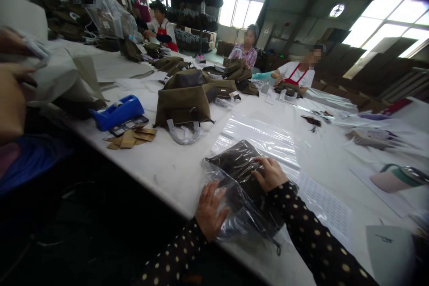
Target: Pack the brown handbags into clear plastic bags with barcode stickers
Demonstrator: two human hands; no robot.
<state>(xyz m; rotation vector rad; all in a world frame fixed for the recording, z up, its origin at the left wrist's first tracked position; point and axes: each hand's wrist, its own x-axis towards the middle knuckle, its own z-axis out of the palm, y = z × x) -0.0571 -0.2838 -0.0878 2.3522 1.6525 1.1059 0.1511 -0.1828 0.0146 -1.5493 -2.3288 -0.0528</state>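
A dark brown bag [234, 161] lies flat inside a clear plastic bag [241, 214] near the front edge of the table. My left hand [210, 210] rests on the plastic at its near left side, fingers stretched out. On top of the wrapped bag lies my right hand [271, 173], its fingers spread over the plastic. Beneath and behind the wrapped bag is a stack of clear plastic bags [258, 136]. A printed label sheet [323, 205] lies to the right, partly under my right sleeve.
Left of the work stand a brown handbag [182, 105], a blue tape dispenser [119, 111] and cardboard pieces [129, 139]. A tumbler [397, 178] lies at the right. More brown bags [237, 73] sit farther back. Several people work around the table, one close at the left [13, 98].
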